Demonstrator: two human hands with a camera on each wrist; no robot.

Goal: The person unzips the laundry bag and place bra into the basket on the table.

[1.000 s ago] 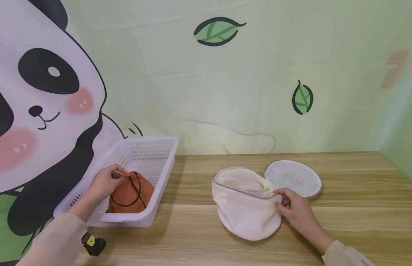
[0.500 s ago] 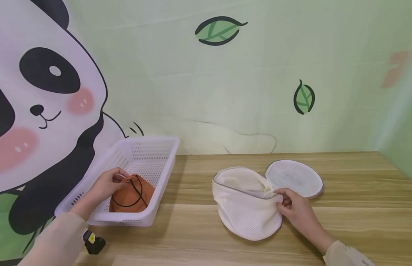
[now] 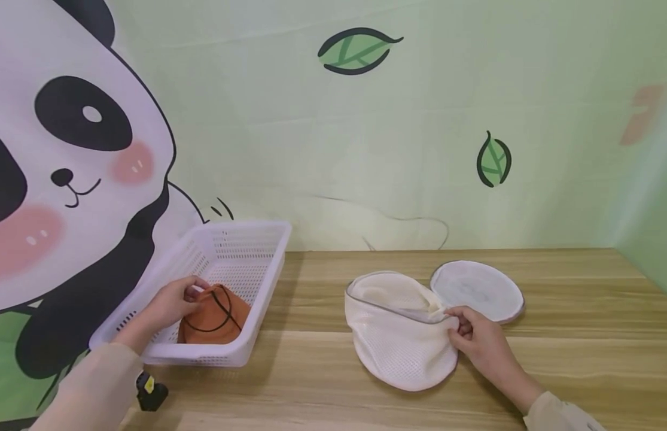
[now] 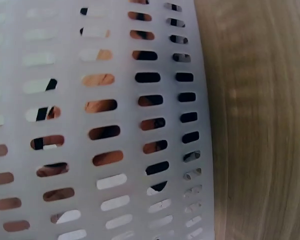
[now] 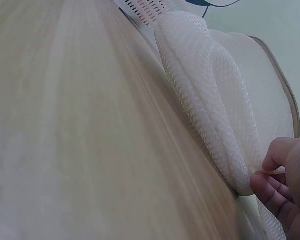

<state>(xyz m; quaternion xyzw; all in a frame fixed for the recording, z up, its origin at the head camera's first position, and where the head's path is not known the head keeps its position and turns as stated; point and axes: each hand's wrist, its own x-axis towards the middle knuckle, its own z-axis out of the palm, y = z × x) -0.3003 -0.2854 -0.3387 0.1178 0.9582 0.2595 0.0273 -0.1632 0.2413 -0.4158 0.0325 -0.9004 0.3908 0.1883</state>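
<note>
In the head view a white mesh laundry bag (image 3: 403, 347) stands on the table with its mouth open and a grey trim around the rim. My right hand (image 3: 481, 344) pinches the rim at the bag's right side; the right wrist view shows thumb and finger meeting on the mesh edge. At the left my left hand (image 3: 171, 305) reaches over the white plastic basket (image 3: 282, 263), its fingertips pinching the top of an orange cloth piece with black straps (image 3: 217, 317). The left wrist view shows mainly the basket's slotted wall (image 4: 122, 92), with orange and black behind the slots.
A flat round white piece with a darker edge (image 3: 475, 290) lies behind the bag on the wooden table (image 3: 322, 377). A small black object with a yellow patch (image 3: 150, 392) is at my left wrist. Behind the table hangs a green printed backdrop (image 3: 419, 131).
The left hand and the orange cloth have sunk slightly lower in the basket. The right hand stays on the bag's rim.
</note>
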